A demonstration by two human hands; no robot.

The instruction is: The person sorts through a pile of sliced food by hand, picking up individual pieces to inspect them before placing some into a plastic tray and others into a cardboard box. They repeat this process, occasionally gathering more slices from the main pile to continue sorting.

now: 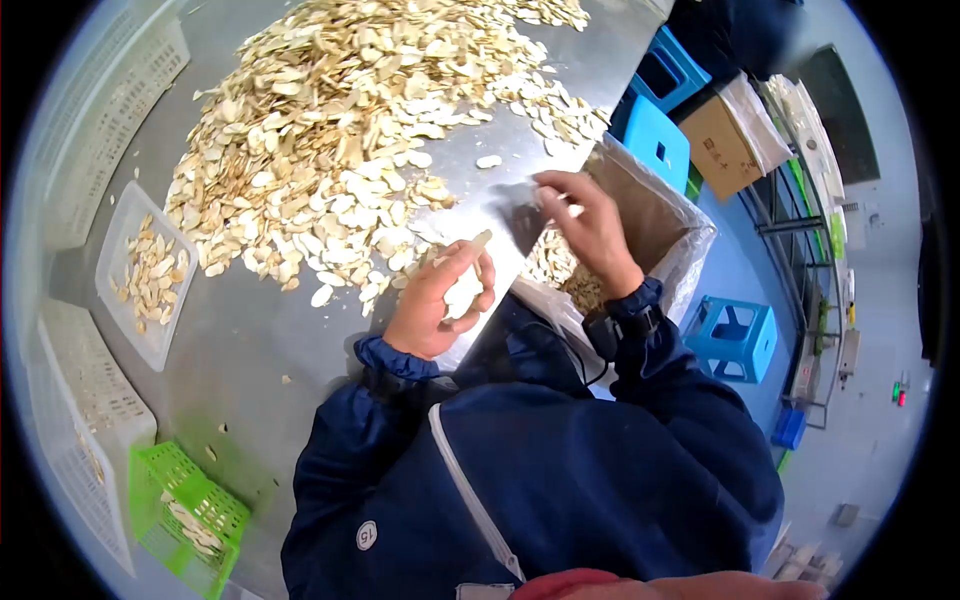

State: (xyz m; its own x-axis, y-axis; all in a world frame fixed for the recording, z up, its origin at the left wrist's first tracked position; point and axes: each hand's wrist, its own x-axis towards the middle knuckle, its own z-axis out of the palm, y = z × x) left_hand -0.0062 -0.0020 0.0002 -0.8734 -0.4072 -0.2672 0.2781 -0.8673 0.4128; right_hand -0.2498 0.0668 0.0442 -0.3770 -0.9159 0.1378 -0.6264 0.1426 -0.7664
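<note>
A large heap of pale, flat dried slices (330, 130) covers the metal table (260, 340) in front of me. My left hand (440, 300), at the heap's near edge, is curled around several pale slices (462, 294), one poking up by the thumb. My right hand (592, 228) is over a lined box (665, 225), its fingers pinched together with a bit of pale slice (574, 210) showing between them. More slices (550, 262) lie inside the box below that hand, partly hidden by it.
To the left sit a white tray (108, 262) holding slices, white perforated baskets (120, 120) and a green basket (195, 495). Blue stools (735, 335) and a cardboard box (722, 145) stand on the floor at right. Another person's dark clothing (735, 35) shows at the top.
</note>
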